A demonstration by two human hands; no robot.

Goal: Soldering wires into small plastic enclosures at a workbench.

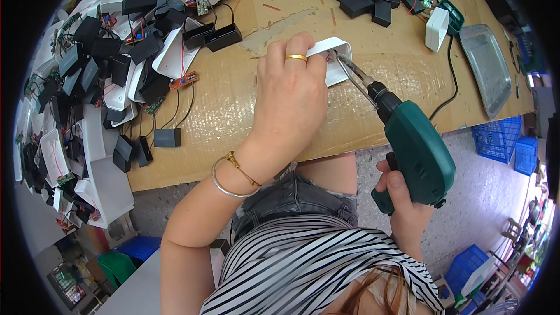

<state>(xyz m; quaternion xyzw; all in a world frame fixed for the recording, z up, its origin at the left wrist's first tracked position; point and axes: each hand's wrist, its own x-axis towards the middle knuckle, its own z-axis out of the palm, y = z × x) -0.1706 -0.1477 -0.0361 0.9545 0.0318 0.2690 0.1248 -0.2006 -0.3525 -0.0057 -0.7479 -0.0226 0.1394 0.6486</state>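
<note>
My left hand [291, 93] is closed on a small white plastic case [337, 73], steadying it on the cardboard-covered table [367, 122]. Some red wire shows inside the case; the rest of its inside is hidden by my hand and the tool. My right hand [405, 207] grips a dark green pistol-shaped soldering gun [419, 146], fingers round the handle by its black trigger. Its metal tip and a thin tube beside it reach into the open case. Whether the tip touches anything in there, I cannot tell.
On the left lies a big heap of white cases, black boxes [224, 37], wires and circuit boards. More black boxes [357, 6] sit at the far side. A white block with a green holder [437, 28] and a clear tray [487, 70] are at right. Blue crates [496, 139] stand beyond.
</note>
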